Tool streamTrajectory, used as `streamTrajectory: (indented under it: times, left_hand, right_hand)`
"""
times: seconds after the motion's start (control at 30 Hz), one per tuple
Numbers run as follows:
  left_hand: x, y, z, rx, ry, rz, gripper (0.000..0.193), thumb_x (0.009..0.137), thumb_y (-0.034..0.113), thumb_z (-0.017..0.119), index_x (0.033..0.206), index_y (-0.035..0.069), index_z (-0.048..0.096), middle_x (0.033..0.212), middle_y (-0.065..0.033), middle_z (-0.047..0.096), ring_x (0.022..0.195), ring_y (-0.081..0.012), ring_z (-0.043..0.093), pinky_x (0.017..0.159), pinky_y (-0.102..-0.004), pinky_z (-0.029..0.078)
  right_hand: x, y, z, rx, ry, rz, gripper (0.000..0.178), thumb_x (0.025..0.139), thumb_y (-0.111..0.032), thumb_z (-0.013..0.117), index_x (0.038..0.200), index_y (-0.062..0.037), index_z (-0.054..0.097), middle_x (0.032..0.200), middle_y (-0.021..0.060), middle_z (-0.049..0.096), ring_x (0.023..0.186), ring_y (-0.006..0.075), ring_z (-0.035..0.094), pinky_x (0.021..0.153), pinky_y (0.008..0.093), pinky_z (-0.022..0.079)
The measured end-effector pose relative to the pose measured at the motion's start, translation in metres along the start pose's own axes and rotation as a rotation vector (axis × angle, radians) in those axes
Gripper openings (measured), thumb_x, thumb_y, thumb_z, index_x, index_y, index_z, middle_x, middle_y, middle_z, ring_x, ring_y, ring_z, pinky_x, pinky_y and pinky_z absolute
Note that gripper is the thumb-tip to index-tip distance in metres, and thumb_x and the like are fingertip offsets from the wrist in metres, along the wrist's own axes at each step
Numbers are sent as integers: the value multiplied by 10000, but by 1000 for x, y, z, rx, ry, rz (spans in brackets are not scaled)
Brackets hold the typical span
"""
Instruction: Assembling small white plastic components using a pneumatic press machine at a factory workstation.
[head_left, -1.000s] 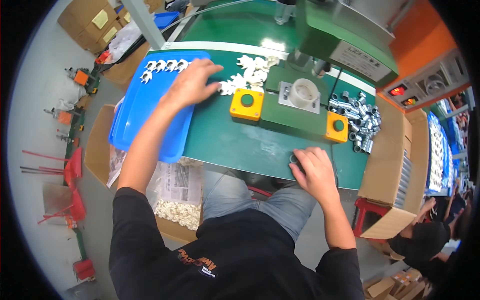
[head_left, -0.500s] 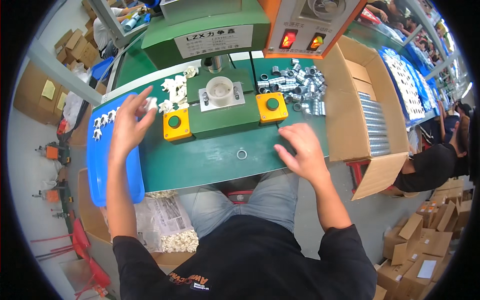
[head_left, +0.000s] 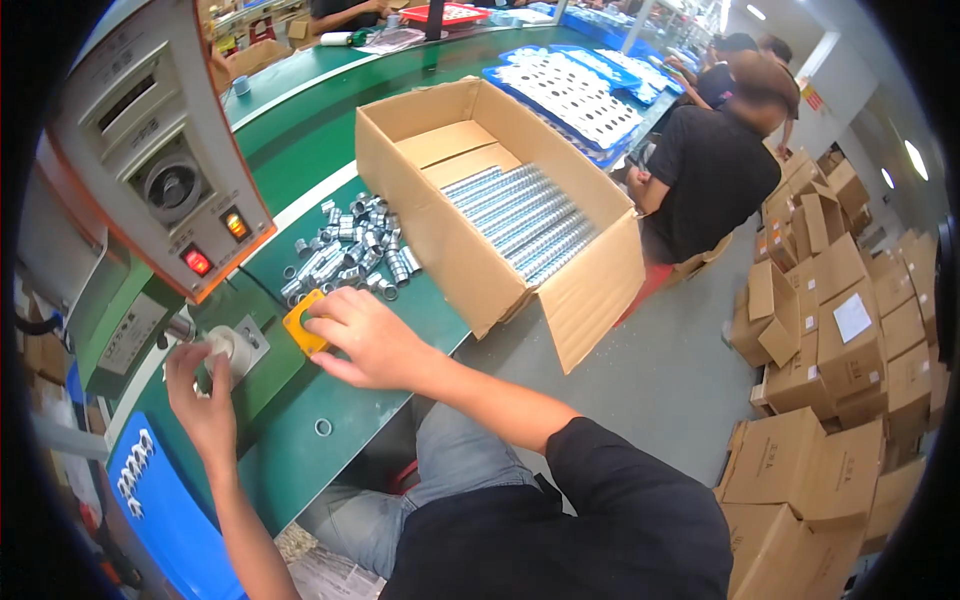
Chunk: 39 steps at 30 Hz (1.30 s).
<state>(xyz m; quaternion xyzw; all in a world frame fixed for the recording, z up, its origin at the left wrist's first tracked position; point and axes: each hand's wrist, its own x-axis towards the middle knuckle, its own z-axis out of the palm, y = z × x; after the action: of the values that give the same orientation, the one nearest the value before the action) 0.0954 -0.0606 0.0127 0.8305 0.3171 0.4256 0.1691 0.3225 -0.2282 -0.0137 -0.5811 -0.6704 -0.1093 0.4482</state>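
Observation:
My right hand (head_left: 365,338) is over the yellow button box (head_left: 300,322), its thumb apart from its bent fingers and nothing seen held; whether it presses the button is hidden. Beside the white round fixture (head_left: 232,350) on the green press (head_left: 125,325), my left hand (head_left: 203,400) has its fingers and thumb curled toward each other. What lies between them is too hidden to make out. A single metal ring (head_left: 323,427) rests on the green tabletop (head_left: 290,465) near its front edge. Loose metal sleeves (head_left: 350,250) lie in a pile beyond my right hand.
On the right stands an open cardboard box (head_left: 450,250) with rows of metal sleeves (head_left: 525,220). A blue tray (head_left: 165,520) at the left holds several white parts (head_left: 135,470). A seated person (head_left: 710,165) works beyond the box; stacked cartons (head_left: 800,490) fill the far right.
My view has swung to the right. The left hand, which had a white part at its fingertips, has come to the fixture; my right hand has moved onto the yellow button box.

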Motion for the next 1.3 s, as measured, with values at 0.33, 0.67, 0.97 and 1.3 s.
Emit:
streamTrajectory:
  times: [0.33,0.67,0.97,1.3]
  left_hand:
    - [-2,7,-4,267,10,439,125,893,9,733,1006,-3,680,1091,-129,682,1075,-378,595,934,-483,491]
    - [1,17,-7,337,-49,475,290,893,0,729,1183,23,731,1066,-127,649,1024,-373,566,902,-487,481]
    - [3,12,-6,295,-109,439,292,886,-20,709,1173,30,729,1060,-142,609,1039,-347,554,913,-488,474]
    - [-5,17,-1,319,-89,393,311,889,-30,695,1191,36,730,1064,-151,602,1038,-347,557,932,-481,469]
  right_hand:
    - [5,5,9,32,-10,11,368,775,-164,825,1061,-23,641,1182,136,622,1065,335,593,889,442,484]
    - [0,6,13,25,-13,15,366,757,-155,830,1046,-27,646,1170,132,617,1060,335,591,867,438,482]
    - [5,2,16,0,3,-16,418,761,-167,829,1108,-18,651,1226,147,607,1146,346,586,926,450,480]
    - [1,3,14,13,-45,26,412,757,-174,828,1096,-10,661,1243,155,607,1178,361,578,962,465,472]
